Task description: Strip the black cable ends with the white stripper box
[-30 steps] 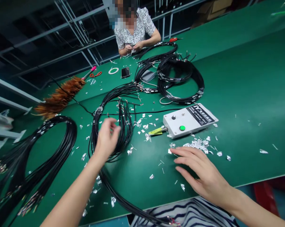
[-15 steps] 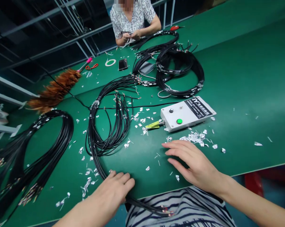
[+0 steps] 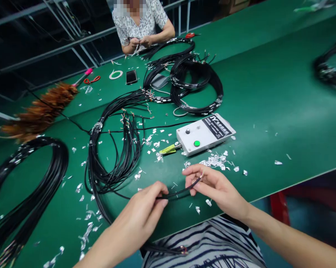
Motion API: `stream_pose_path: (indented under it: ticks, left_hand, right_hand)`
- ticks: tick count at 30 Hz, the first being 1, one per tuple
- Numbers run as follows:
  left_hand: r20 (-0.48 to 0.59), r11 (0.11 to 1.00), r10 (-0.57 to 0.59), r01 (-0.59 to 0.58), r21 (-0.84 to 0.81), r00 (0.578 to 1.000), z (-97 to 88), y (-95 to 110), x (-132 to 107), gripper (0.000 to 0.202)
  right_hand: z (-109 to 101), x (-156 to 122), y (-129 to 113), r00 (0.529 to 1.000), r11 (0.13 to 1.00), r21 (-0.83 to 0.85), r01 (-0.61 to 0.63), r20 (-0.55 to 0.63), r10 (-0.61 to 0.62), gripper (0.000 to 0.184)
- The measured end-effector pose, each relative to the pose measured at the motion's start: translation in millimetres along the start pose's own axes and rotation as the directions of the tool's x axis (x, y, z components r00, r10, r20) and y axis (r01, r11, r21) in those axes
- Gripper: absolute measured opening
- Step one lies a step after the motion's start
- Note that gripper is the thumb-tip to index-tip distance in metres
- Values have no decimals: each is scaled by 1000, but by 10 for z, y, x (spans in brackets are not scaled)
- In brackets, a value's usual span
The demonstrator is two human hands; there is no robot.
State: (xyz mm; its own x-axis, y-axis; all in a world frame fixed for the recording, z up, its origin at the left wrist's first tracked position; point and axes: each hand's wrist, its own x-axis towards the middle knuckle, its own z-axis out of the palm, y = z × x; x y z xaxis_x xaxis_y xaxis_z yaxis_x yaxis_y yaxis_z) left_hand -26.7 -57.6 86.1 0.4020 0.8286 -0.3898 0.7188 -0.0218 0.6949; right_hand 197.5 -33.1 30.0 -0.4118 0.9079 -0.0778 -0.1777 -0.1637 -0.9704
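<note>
A single thin black cable stretches between my two hands just above the green table's near edge. My left hand pinches it at the left. My right hand is closed round its end, fingertips near the bared tip. The cable runs back into a loose bundle of black cables lying ahead of my left hand. A white control box with a green button and a yellow-green clip sits just beyond my right hand, with foil scraps scattered before it.
Another black cable coil lies at the far left, more coils at the back. A feather duster, a phone, a tape ring and red scissors lie behind. A seated person works on cables across the table.
My left hand drew back from the cable bundle to the table's near edge, and both hands have now taken up one cable. The right hand lifted off the table.
</note>
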Motion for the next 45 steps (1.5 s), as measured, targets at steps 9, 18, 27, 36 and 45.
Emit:
stream_pose_path:
  ticks: [9,18,27,36,45]
  left_hand:
    - [-220,841,7,-125,-527,975,441,310,478,13]
    - [-182,625,-207,-14,-781,961,351,196,380,29]
    - [-329,755,-208,-63,-653,921,478,88,350,24]
    - [-452,830,-112,-167,-532,885,499,49,395,26]
    - [-481,651,-220,-239,-720,849,515,36,519,12]
  right_hand:
    - [-147,-11,-60,988,996,-82,20,-149,-32,15]
    - [-15,134,-22,993,995,-92,-38,-119,27,19]
    - [212,294,-5,975,968,186,-171,-110,194,29]
    - [305,293,94,915,868,366,-337,-89,393,31]
    - [321,294,159,931,946,190,-263,-208,300,32]
